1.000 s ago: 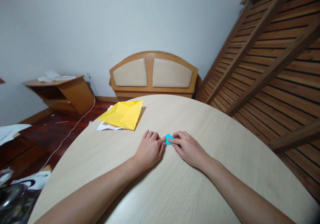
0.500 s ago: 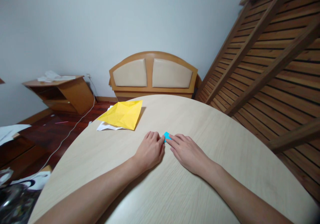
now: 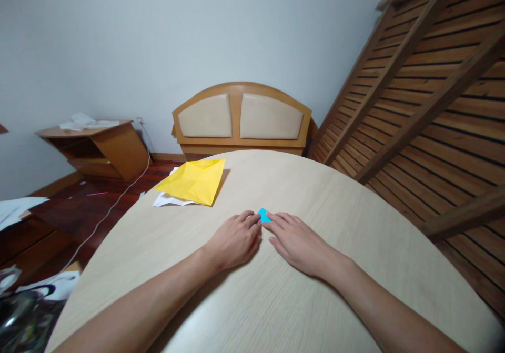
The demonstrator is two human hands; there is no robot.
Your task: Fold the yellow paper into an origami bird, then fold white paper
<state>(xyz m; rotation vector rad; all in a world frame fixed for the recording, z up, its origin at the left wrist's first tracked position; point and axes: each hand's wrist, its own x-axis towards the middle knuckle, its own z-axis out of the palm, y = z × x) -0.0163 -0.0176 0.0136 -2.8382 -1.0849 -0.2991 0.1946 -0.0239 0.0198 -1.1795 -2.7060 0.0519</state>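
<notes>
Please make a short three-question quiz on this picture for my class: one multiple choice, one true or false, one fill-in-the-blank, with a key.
1. What color is the small piece of paper at the fingertips of the left hand and right hand?
A) red
B) blue
C) green

2. True or false: the yellow paper lies over some white paper.

3. Fill in: beyond the table, the headboard has ___ pale panels.

Key: 1. B; 2. True; 3. two

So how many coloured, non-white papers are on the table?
2: blue paper between left hand and right hand; yellow sheet atop white paper, far left. Others may hide beneath.
</notes>
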